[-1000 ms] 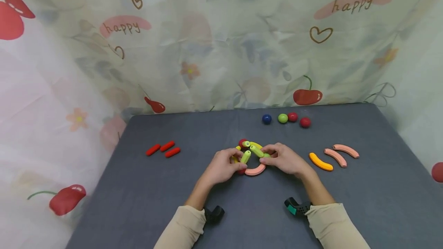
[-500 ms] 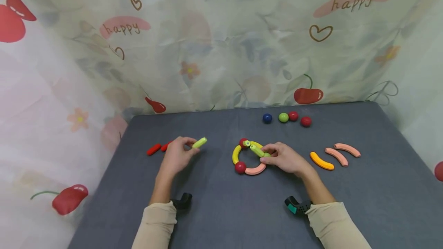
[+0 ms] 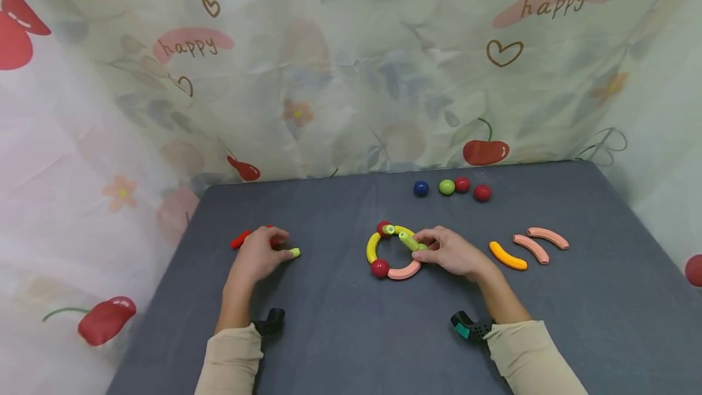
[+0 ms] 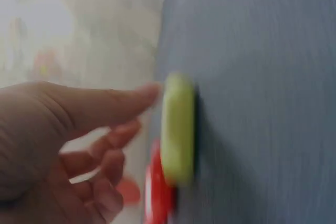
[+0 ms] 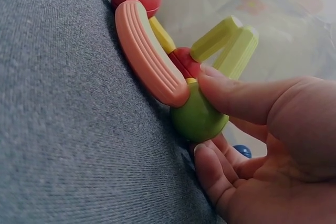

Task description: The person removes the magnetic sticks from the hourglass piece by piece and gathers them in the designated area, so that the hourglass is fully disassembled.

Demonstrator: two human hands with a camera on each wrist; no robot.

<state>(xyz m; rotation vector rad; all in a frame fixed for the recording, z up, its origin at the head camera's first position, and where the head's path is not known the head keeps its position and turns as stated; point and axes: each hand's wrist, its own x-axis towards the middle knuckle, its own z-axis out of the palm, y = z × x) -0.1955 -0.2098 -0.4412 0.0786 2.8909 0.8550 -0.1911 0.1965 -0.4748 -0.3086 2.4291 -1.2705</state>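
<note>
My left hand (image 3: 260,255) is low over the table at left, thumb and fingers spread apart. A light green stick (image 4: 177,129) lies by the thumb tip, beside red sticks (image 4: 157,190) partly hidden by the hand. My right hand (image 3: 446,252) pinches a green ball (image 5: 197,114) between thumb and fingers. That ball belongs to a ring with a pink curved piece (image 5: 149,51), yellow curved pieces (image 3: 372,247) and red balls (image 3: 379,269). One green stick (image 3: 407,241) slants up from the green ball; another green stick (image 5: 214,39) rises from the far red ball.
Along the back of the table stand a blue ball (image 3: 421,188), a green ball (image 3: 446,187) and two red balls (image 3: 482,193). To the right lie an orange curved piece (image 3: 507,256) and two pink curved pieces (image 3: 548,238). A patterned cloth (image 3: 351,78) hangs behind.
My left hand has left the ring, carried the green stick leftward and set it down by the red sticks, its fingers now apart. The right hand has stayed at the ring's green ball.
</note>
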